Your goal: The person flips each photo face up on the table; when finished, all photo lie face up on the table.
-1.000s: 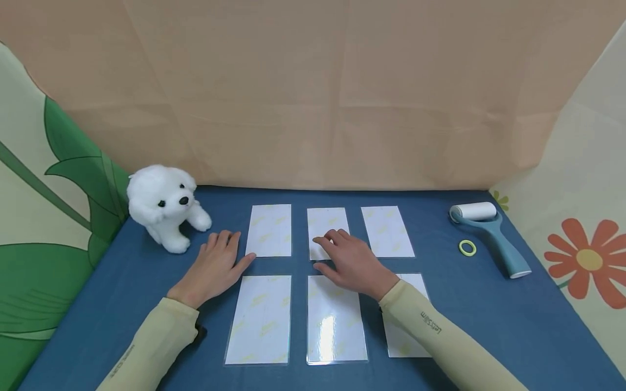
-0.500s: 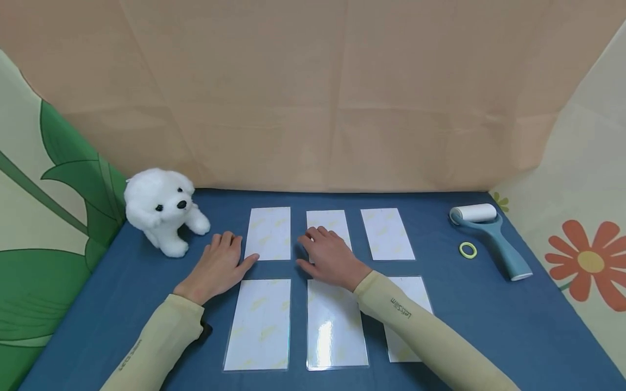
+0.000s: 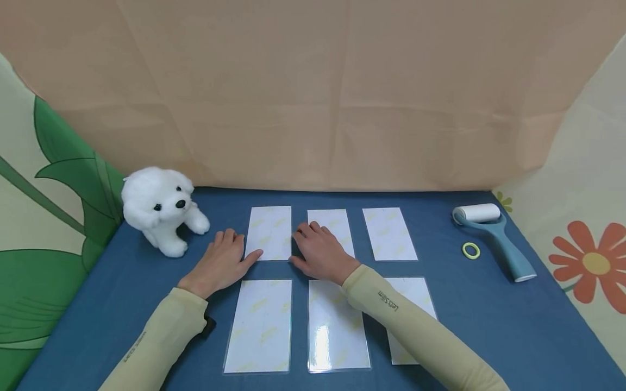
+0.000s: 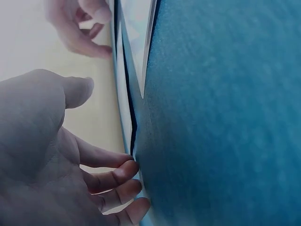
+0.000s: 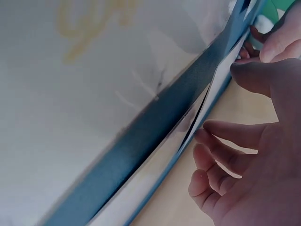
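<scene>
Laminated white sheets lie in two rows on the blue cloth. My left hand (image 3: 220,263) is at the left of the back-left sheet (image 3: 269,231), its thumb over that sheet's lower left corner. The left wrist view shows its fingers (image 4: 124,190) loosely bent, with nothing in them. My right hand (image 3: 324,252) hovers over or rests on the back-middle sheet (image 3: 337,221), hiding its lower left part; I cannot tell whether it touches. In the right wrist view the right fingers (image 5: 221,160) are loosely bent and hold nothing. Below lie a front-left sheet (image 3: 259,326) and a front-middle sheet (image 3: 337,331).
A white plush dog (image 3: 158,209) sits at the back left. At right are a blue-handled lint roller (image 3: 504,244) and a yellow-green ring (image 3: 470,250). A back-right sheet (image 3: 390,233) lies uncovered; my right sleeve (image 3: 415,326) partly covers the front-right sheet (image 3: 418,293).
My right hand has moved left across the back-middle sheet, towards the back-left one. The left hand has shifted slightly right, its thumb now over the back-left sheet's corner. The sheets stay put.
</scene>
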{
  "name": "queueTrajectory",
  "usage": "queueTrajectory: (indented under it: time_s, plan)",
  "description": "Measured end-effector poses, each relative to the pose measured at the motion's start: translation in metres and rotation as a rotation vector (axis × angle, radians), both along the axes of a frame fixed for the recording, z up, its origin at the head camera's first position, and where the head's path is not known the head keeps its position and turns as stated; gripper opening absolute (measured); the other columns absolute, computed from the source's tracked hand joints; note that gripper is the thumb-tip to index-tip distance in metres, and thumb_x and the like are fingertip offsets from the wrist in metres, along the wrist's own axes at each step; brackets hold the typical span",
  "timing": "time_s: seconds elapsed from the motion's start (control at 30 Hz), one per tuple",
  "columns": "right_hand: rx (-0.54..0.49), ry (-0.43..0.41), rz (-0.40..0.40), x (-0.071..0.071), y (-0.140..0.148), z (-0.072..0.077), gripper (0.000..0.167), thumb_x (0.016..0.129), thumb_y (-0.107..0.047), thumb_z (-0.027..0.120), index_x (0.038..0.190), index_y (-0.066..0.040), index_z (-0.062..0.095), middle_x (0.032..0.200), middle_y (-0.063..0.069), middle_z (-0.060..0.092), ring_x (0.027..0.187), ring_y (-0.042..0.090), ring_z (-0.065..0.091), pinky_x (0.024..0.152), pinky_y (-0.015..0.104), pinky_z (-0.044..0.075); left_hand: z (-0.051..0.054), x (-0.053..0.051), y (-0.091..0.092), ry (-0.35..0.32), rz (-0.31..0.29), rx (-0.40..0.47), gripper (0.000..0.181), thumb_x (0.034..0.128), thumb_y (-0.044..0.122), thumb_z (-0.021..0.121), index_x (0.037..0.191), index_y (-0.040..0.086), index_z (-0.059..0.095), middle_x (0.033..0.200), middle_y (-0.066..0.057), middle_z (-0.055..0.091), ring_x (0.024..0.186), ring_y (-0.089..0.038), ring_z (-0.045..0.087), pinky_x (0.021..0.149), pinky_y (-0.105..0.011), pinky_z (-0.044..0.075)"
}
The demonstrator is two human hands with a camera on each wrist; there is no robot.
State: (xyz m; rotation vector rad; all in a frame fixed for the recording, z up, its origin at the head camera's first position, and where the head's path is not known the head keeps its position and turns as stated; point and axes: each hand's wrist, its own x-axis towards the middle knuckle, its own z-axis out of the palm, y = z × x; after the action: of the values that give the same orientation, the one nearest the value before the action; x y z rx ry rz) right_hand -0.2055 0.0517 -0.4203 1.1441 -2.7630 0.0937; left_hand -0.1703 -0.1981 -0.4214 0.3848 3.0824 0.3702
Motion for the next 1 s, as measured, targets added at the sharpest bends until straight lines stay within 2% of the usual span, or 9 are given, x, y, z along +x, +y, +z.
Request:
queueTrajectory:
  time_s: [0.47, 0.7, 1.0]
  plan:
    - [0.049, -0.002, -0.003, -0.0027, -0.0037, -0.0015, 0.049, 0.095, -0.046, 0.069, 0.124, -0.005, 0.067, 0.125, 0.008, 0.059, 0.105, 0.026, 0.053, 0.089, 0.040, 0.048, 0.0014, -0.0019, 0.0026, -0.021, 0.014, 0.027, 0.064, 0.1024, 0.044, 0.057, 0.120, -0.018, 0.056, 0.110, -0.028, 0.047, 0.100, -0.041, 0.043, 0.085, -0.057, 0.041]
    - [0.091, -0.026, -0.011, -0.0037, -0.0063, -0.0027, 0.051, 0.096, -0.048, 0.066, 0.126, -0.007, 0.067, 0.126, 0.007, 0.059, 0.107, 0.026, 0.052, 0.090, 0.040, 0.046, 0.0015, -0.0006, 0.0028, -0.027, 0.022, 0.038, 0.062, 0.1029, 0.042, 0.056, 0.121, -0.018, 0.056, 0.110, -0.028, 0.047, 0.102, -0.043, 0.043, 0.086, -0.058, 0.040]
    - [0.113, -0.017, -0.026, -0.0034, -0.0062, -0.0020, 0.051, 0.096, -0.049, 0.065, 0.125, -0.008, 0.068, 0.126, 0.006, 0.059, 0.108, 0.026, 0.052, 0.091, 0.040, 0.047, 0.0027, -0.0035, 0.0035, -0.048, 0.019, 0.068, 0.063, 0.1043, 0.041, 0.054, 0.128, -0.017, 0.053, 0.112, -0.027, 0.046, 0.103, -0.041, 0.041, 0.087, -0.058, 0.040]
